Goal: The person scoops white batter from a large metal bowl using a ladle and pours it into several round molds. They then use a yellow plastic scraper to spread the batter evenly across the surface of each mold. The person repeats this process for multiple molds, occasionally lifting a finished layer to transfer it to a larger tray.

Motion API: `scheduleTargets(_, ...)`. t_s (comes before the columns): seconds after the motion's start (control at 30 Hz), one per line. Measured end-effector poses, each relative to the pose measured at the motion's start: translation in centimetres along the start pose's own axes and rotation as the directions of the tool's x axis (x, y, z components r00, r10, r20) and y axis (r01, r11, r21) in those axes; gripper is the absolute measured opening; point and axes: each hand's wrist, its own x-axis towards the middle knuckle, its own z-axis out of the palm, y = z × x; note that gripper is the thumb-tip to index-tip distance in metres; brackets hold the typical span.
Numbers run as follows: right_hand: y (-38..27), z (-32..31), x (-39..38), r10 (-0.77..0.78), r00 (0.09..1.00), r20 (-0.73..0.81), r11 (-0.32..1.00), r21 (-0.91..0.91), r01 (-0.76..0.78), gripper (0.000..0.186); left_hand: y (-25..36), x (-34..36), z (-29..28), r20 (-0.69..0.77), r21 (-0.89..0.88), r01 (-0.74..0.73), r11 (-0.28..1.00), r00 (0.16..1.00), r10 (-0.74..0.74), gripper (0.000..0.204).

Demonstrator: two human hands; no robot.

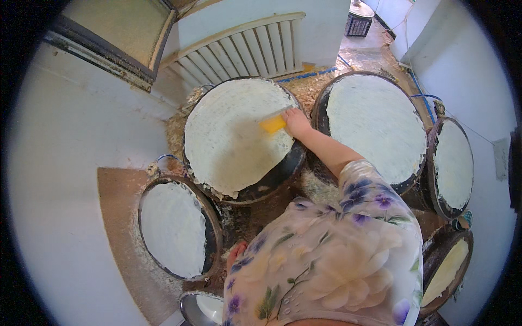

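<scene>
My right hand [297, 123] is closed around a yellow scraper [273, 124] over a round dark griddle [280, 175]. A thin, pale sheet of batter [220, 122] covers most of this griddle, leaving a black crescent at its near right side. The scraper is at the right part of the sheet; whether its edge touches the batter I cannot tell. Down beside my body, only a bit of my left hand [235, 254] shows past the floral clothing, near the lower left griddle [212, 228]. Its fingers are mostly hidden.
Coated griddles stand around me: a large one [322, 117] to the right, two smaller ones [433, 163] [465, 258] at the far right. A metal bowl [187, 309] sits at the lower left. A white radiator [239, 51] and window [117, 32] line the wall. Debris [310, 89] litters the floor.
</scene>
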Motion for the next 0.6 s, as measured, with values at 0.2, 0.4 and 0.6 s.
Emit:
scheduleTargets(0.2, 2.1, 2.3, 1.2, 0.129, 0.981, 0.142, 0.991, -0.040, -0.124, 0.029, -2.8, 0.7, -1.8, -0.114, 0.219, 0.145, 0.965, 0.986, -0.123, 0.040)
scheduleTargets(0.4, 0.1, 1.2, -3.1, 0.114, 0.987, 0.117, 0.992, 0.037, -0.119, 0.026, -2.2, 1.5, -2.0, -0.149, 0.222, 0.241, 0.945, 0.966, -0.211, 0.043)
scheduleTargets(0.6, -2.1, -1.7, -5.3, -0.015, 0.971, 0.237, 0.999, 0.046, 0.004, 0.027, -1.4, 3.0, -2.0, -0.125, 0.163, 0.149, 0.975, 0.984, -0.129, 0.045)
